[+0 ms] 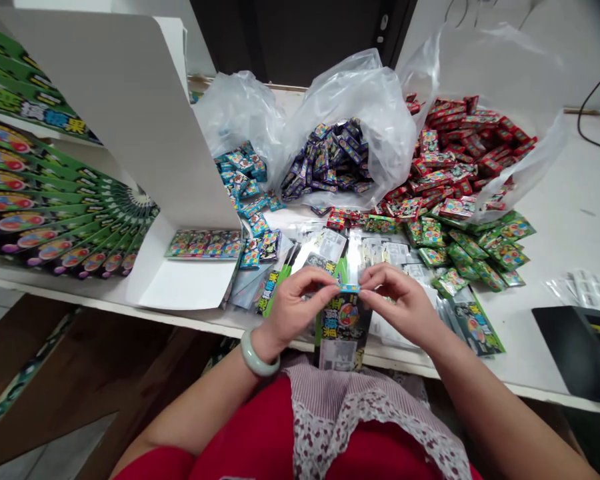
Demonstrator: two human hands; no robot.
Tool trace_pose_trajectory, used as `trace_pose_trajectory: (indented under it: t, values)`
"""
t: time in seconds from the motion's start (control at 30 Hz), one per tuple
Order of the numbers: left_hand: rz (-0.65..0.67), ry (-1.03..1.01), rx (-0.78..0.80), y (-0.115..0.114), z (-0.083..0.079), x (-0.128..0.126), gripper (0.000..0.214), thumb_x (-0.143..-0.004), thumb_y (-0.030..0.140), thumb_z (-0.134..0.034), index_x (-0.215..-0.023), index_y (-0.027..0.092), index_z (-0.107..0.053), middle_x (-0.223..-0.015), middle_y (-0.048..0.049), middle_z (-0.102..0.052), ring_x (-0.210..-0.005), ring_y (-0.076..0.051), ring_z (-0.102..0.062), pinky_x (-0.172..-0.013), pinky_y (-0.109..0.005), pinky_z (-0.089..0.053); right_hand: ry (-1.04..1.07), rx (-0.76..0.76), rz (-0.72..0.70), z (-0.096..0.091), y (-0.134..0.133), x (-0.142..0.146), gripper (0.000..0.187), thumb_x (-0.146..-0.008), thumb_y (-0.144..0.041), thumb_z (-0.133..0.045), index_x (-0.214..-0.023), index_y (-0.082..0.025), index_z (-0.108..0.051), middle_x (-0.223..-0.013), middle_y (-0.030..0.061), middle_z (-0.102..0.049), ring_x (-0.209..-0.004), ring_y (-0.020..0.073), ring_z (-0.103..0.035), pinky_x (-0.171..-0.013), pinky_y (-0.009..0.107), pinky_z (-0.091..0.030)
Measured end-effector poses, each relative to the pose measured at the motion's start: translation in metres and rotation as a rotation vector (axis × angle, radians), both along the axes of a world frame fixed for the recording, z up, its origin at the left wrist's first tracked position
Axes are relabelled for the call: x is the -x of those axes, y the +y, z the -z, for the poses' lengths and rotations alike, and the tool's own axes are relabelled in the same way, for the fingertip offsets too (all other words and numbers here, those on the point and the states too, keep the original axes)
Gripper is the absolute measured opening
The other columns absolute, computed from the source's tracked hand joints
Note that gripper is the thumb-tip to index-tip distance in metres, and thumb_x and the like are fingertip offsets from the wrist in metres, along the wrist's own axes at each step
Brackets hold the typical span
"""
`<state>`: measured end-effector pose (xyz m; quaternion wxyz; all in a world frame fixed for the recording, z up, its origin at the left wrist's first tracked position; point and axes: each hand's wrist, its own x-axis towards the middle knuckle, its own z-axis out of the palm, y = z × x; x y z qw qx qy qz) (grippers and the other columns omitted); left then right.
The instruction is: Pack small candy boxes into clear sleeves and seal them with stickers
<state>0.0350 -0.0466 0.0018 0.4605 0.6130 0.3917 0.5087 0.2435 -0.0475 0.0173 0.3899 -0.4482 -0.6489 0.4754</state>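
Between them, my left hand (303,300) and my right hand (397,300) pinch the two ends of a small blue candy box (349,289), one end in each hand. Right below it lies a black and green printed candy pouch (344,327), reaching over the table's front edge. More printed pouches (325,248) are piled under and behind my hands. To the left of them sit loose blue boxes (251,253), and to the right a heap of green packets (460,250).
Clear plastic bags hold purple boxes (330,157) and red boxes (473,143); a third bag (243,110) has blue boxes before it. On the left stand a white carton (190,283) with a row of small boxes and fanned green pouches (55,220). A black tape dispenser (565,340) is far right.
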Motion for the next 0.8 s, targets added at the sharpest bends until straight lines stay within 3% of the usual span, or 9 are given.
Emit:
trace_pose_trajectory:
  t: [0.2, 0.33, 0.5, 0.63, 0.7, 0.8]
  values:
    - [-0.004, -0.011, 0.224, 0.011, -0.014, -0.004, 0.009, -0.073, 0.022, -0.071, -0.076, 0.017, -0.064, -0.072, -0.0012, -0.064, -0.064, -0.011, -0.057, -0.057, -0.023, -0.048, -0.012, 0.201, -0.001, -0.006, 0.011, 0.008, 0.014, -0.080, -0.032, -0.066, -0.081, -0.019, -0.061, -0.073, -0.0002, -0.061, -0.057, 0.0101, -0.054, -0.051, 0.024, -0.045]
    - [0.077, -0.017, 0.248, 0.016, -0.015, 0.000, 0.009, -0.073, 0.021, -0.071, -0.072, 0.017, -0.063, -0.072, -0.0011, -0.062, -0.065, -0.011, -0.056, -0.059, -0.024, -0.047, -0.044, 0.202, -0.038, -0.010, 0.014, 0.008, 0.015, -0.081, -0.033, -0.065, -0.077, -0.019, -0.061, -0.071, 0.0001, -0.061, -0.057, 0.0112, -0.056, -0.051, 0.025, -0.045]
    - [0.223, 0.012, 0.139, 0.015, -0.013, 0.012, 0.010, -0.083, 0.023, -0.065, -0.075, 0.017, -0.067, -0.083, -0.0054, -0.066, -0.081, -0.016, -0.062, -0.076, -0.031, -0.051, -0.160, -0.015, -0.114, -0.013, 0.007, 0.001, 0.016, -0.089, -0.030, -0.059, -0.076, -0.021, -0.060, -0.079, 0.0023, -0.062, -0.072, 0.0148, -0.059, -0.064, 0.029, -0.048]
    - [0.273, 0.118, 0.028, 0.011, -0.010, 0.020, 0.010, -0.088, 0.022, -0.062, -0.088, 0.019, -0.070, -0.097, -0.0077, -0.068, -0.094, -0.018, -0.064, -0.084, -0.034, -0.052, -0.234, -0.260, -0.110, -0.004, -0.003, -0.004, 0.003, -0.088, -0.025, -0.062, -0.090, -0.024, -0.063, -0.094, 0.0046, -0.064, -0.089, 0.0178, -0.061, -0.077, 0.033, -0.050]
    - [0.264, 0.145, -0.006, 0.006, -0.003, 0.020, 0.009, -0.086, 0.021, -0.063, -0.092, 0.020, -0.070, -0.098, -0.0074, -0.067, -0.096, -0.019, -0.063, -0.083, -0.034, -0.053, -0.240, -0.317, -0.056, 0.005, -0.009, -0.003, 0.008, -0.088, -0.021, -0.061, -0.094, -0.025, -0.063, -0.095, 0.0045, -0.063, -0.091, 0.0180, -0.061, -0.079, 0.034, -0.050]
    - [0.143, 0.138, 0.003, -0.002, 0.011, 0.015, 0.009, -0.086, 0.020, -0.063, -0.093, 0.020, -0.068, -0.093, -0.0061, -0.065, -0.094, -0.019, -0.062, -0.083, -0.034, -0.053, -0.214, -0.334, 0.068, 0.017, -0.016, 0.003, 0.010, -0.089, -0.018, -0.057, -0.092, -0.026, -0.063, -0.093, 0.0045, -0.063, -0.088, 0.0182, -0.061, -0.077, 0.035, -0.051]
